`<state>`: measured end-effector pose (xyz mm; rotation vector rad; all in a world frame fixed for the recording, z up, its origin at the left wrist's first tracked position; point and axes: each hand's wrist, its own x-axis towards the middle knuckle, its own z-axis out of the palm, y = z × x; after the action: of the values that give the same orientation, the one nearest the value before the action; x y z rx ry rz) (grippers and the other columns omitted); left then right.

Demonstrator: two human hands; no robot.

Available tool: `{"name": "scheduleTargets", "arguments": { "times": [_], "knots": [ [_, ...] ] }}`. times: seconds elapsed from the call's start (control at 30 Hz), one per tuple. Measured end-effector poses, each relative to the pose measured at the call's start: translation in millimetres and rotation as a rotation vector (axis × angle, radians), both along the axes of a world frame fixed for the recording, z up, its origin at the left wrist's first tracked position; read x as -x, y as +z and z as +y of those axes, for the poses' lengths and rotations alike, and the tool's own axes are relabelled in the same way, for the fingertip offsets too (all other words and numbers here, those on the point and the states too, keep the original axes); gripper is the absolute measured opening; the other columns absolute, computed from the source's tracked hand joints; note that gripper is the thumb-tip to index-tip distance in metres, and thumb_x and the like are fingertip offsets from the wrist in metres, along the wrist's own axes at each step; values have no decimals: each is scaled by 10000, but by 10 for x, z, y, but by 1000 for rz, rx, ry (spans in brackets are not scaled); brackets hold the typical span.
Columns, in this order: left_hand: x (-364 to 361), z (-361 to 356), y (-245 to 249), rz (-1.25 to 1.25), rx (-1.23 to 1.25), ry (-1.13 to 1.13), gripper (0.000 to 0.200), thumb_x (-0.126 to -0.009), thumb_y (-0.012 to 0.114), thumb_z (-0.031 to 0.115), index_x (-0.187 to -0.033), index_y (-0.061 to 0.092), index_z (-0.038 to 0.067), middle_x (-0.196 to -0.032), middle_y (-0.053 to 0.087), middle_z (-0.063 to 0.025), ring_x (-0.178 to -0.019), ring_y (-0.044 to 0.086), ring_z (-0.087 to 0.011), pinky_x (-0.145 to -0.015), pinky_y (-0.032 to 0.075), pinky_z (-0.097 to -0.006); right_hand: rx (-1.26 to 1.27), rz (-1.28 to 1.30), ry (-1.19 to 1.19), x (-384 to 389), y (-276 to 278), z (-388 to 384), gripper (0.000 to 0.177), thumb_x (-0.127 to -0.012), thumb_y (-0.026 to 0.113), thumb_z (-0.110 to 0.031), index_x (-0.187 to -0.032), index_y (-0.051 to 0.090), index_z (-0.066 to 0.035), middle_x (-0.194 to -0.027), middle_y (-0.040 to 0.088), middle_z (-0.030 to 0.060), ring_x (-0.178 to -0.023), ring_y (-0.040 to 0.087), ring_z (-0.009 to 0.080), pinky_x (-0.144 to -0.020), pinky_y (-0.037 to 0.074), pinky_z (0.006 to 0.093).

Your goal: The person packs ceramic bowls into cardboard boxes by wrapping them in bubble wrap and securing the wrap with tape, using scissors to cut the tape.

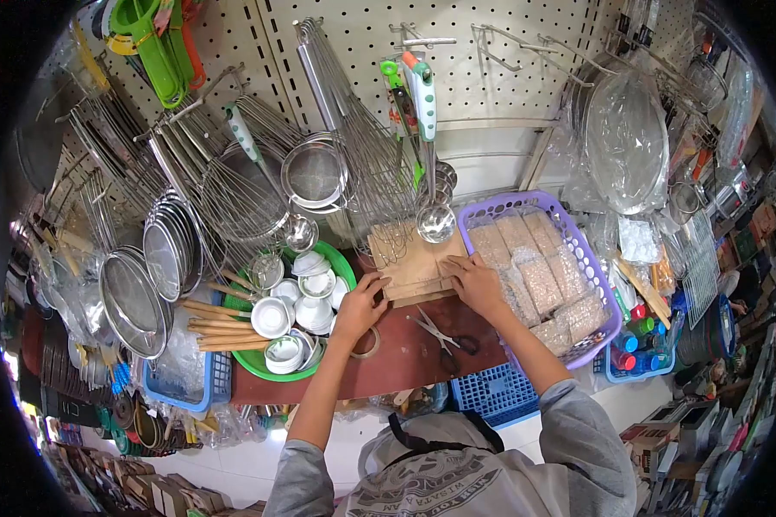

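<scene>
A folded piece of brown paper (pixel 416 261) lies on the dark red table (pixel 405 362), its near edge creased into layers. My left hand (pixel 362 303) is closed on the paper's left edge, with the fingers bent. At the right side my right hand (pixel 476 284) grips the near right corner, fingertips on top. Scissors (pixel 442 336) with black handles rest partly open just below the paper. Beside my left wrist lies a roll of tape (pixel 367 343). A ladle (pixel 435 220) hangs down in front of the paper's far edge.
To the left stands a green basin (pixel 347 271) with white bowls (pixel 272 317) and wooden-handled tools (pixel 224 332). At right, a purple basket (pixel 614 314) holds several wrapped packs (pixel 539 280). Whisks (pixel 375 172) and strainers (pixel 315 172) hang low from the pegboard (pixel 345 34). A blue basket (pixel 496 392) sits below the table's front edge.
</scene>
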<state>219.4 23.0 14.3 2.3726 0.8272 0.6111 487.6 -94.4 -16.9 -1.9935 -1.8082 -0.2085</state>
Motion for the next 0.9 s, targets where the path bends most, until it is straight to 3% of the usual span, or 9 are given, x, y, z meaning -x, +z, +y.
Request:
{"name": "scheduleTargets", "arguments": {
  "times": [0.17,0.27,0.37,0.47,0.57,0.67,0.7,0.9],
  "knots": [
    [-20,155,-277,-73,-173,-72,320,-846,710,135,-1164,679,105,-1150,653,-94,-891,685,-329,-773,568,-417,-49,112,91,-11,95,-38,279,-781,749,-221,-1057,780,-195,-1096,720,-50,-973,622,202,-789,570,318],
    [-12,90,-156,-10,-11,-23,312,-834,714,113,-1144,684,99,-1079,652,-93,-896,683,-338,-774,569,-418,-56,239,110,1,177,-70,207,-752,784,-233,-958,799,-209,-1013,733,-54,-949,624,194,-785,569,317],
    [6,58,-116,-91,-75,-60,330,-805,730,100,-1131,686,93,-1026,635,-93,-833,675,-326,-744,567,-407,-168,295,217,-7,197,-76,178,-720,797,-194,-897,805,-187,-892,728,-21,-881,623,204,-750,567,326],
    [60,3,8,-105,30,-38,404,-739,760,88,-1136,688,101,-1025,626,-75,-841,652,-295,-758,556,-395,-251,329,286,1,256,-112,195,-701,797,-141,-896,798,-153,-830,704,12,-840,612,213,-728,554,337],
    [99,-18,85,-216,-118,-60,490,-671,784,81,-1151,687,100,-1056,615,-77,-950,618,-285,-839,527,-392,-317,409,287,-26,232,-138,197,-700,786,-104,-897,790,-113,-801,688,41,-814,602,221,-725,532,336],
    [88,-8,115,-260,-86,-7,545,-645,789,72,-1178,679,98,-1104,612,-93,-1089,567,-299,-948,475,-404,-333,469,259,-46,234,-158,195,-708,777,-82,-903,781,-81,-802,681,61,-796,594,224,-721,514,333],
    [77,-3,150,-276,-109,-12,527,-687,769,57,-1202,669,97,-1162,614,-104,-1137,540,-318,-1007,433,-413,-351,486,248,-43,232,-173,193,-710,773,-73,-903,778,-74,-803,681,65,-791,593,225,-721,511,332],
    [160,14,67,-319,-117,-27,416,-777,679,-23,-1179,672,81,-1261,622,-96,-1168,537,-321,-1045,406,-427,-406,555,249,42,291,-224,196,-716,771,-34,-911,766,-49,-819,685,75,-785,595,227,-727,505,338]
  ]
}}
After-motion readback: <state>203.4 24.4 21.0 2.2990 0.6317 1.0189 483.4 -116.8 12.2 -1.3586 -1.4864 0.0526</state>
